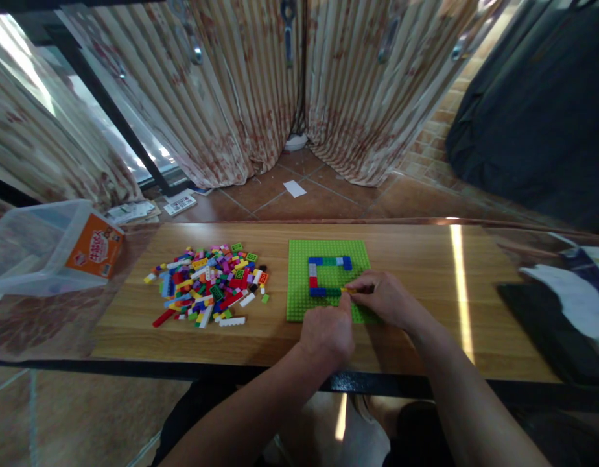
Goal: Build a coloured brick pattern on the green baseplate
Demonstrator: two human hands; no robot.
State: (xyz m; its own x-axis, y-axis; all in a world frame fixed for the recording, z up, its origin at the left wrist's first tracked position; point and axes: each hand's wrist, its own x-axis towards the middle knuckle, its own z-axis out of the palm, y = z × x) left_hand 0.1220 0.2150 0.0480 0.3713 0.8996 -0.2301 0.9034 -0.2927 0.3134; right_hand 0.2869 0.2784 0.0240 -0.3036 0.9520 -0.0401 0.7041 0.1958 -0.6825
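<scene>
A green studded baseplate (298,272) lies on the table with an outline of toy building bricks on it. Blue, green and pale bricks form the far row, white and red bricks the left side, and blue and green bricks (323,292) the near row. My right hand (382,295) pinches a small yellow brick (345,290) at the right end of the near row. From the near side, my left hand (327,331) reaches its index finger to that brick, its other fingers curled under. Whatever those curled fingers hold, if anything, is hidden.
A heap of mixed loose bricks (212,282) spreads over the left of the wooden table (426,259). Beyond its left end stands a clear plastic tub (41,246) with an orange label. A dark flat object (547,331) and white paper (562,298) lie at the right end.
</scene>
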